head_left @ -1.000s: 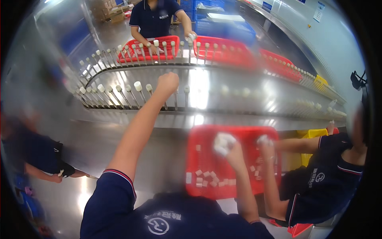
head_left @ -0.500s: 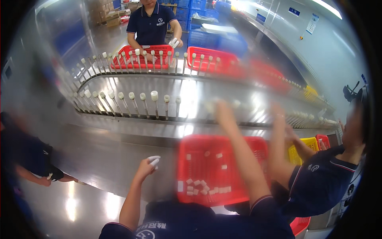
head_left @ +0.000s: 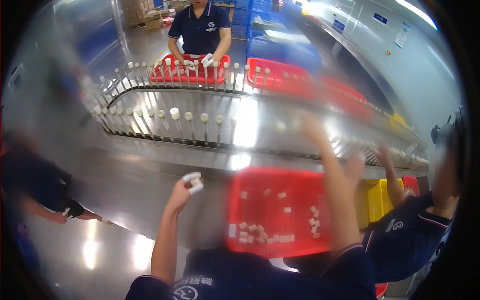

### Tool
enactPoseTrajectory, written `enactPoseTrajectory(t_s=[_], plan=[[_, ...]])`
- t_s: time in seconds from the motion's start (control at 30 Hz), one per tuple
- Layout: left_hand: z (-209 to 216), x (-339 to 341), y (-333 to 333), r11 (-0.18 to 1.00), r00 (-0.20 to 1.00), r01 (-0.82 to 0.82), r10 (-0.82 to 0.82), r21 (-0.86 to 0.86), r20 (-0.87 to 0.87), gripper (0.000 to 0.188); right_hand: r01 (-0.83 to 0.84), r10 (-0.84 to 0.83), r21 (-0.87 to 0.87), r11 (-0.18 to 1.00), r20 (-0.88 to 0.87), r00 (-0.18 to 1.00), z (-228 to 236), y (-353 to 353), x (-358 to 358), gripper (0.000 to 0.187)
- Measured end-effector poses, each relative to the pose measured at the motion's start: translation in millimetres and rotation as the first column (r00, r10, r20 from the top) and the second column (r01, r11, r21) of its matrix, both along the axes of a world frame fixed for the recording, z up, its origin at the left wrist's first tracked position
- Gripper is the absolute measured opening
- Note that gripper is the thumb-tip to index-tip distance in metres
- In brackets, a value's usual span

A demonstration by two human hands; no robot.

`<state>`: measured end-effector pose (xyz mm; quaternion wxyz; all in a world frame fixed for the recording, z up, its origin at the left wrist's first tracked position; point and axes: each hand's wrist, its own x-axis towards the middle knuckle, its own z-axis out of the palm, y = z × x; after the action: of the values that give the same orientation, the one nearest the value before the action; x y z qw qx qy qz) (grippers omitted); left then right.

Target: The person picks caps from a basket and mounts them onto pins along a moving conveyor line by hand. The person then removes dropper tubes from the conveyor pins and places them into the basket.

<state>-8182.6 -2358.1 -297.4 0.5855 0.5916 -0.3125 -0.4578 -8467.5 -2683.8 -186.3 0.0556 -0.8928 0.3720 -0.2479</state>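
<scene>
My left hand (head_left: 186,192), with white covers on its fingertips, is raised left of the red basket (head_left: 231,212). Its thumb and finger pinch what looks like a small white cylinder (head_left: 195,183). My right arm reaches over the basket's right part. Smeared by motion, my right hand (head_left: 314,127) is above the steel surface near the row of upright rods; its fingers cannot be made out. Small white cylinders (head_left: 286,238) lie scattered in the basket. White caps like the tall one (head_left: 174,113) top the rods on the near side.
The rod line loops around a steel bed (head_left: 200,102). Across it, a co-worker (head_left: 202,30) handles pieces over another red basket (head_left: 227,67). Close on my right, another co-worker (head_left: 400,235) reaches toward the rods, beside a yellow basket (head_left: 378,200). A person (head_left: 35,175) stands at left.
My left hand has risen slightly, its fingers turned to show a pale piece between them. My right hand has moved right and a little up. The rods have shifted along the line.
</scene>
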Motion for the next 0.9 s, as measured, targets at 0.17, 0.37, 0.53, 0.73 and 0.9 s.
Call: enactPoseTrajectory(t_s=[0.17, 0.37, 0.53, 0.73, 0.9], plan=[[64.8, -1.2, -102.6, 0.956, 0.880, -0.108, 0.219, -0.272, 0.420, 0.039, -0.156, -0.035, 0.436, 0.886, 0.400, 0.916, -9.0, 48.4, -18.6, 0.024], [116.6, -8.9, -225.8, 0.994, 0.094, 0.107, 0.005, -0.015, 0.996, 0.024, -0.495, -0.334, 0.638, 0.589, 0.751, 0.570, -39.6, 80.8, -12.0, 0.014], [114.5, -68.6, -303.4, 0.977, -0.108, 0.030, -0.208, 0.212, 0.972, 0.012, -0.335, -0.125, 0.427, 0.840, 0.753, 0.646, -65.0, 56.0, 15.3, 0.022], [98.6, -115.3, -320.5, 0.971, -0.103, 0.164, -0.158, 0.174, 0.982, 0.016, 0.016, -0.113, 0.172, 0.985, 0.567, 0.816, -81.5, -0.4, 18.3, 0.033], [99.5, -155.8, -305.6, 0.965, 0.391, 0.259, -0.147, 0.045, 0.909, 0.031, 0.145, -0.172, 0.093, 0.985, 0.520, 0.837, -112.0, -40.1, -31.5, 0.037]])
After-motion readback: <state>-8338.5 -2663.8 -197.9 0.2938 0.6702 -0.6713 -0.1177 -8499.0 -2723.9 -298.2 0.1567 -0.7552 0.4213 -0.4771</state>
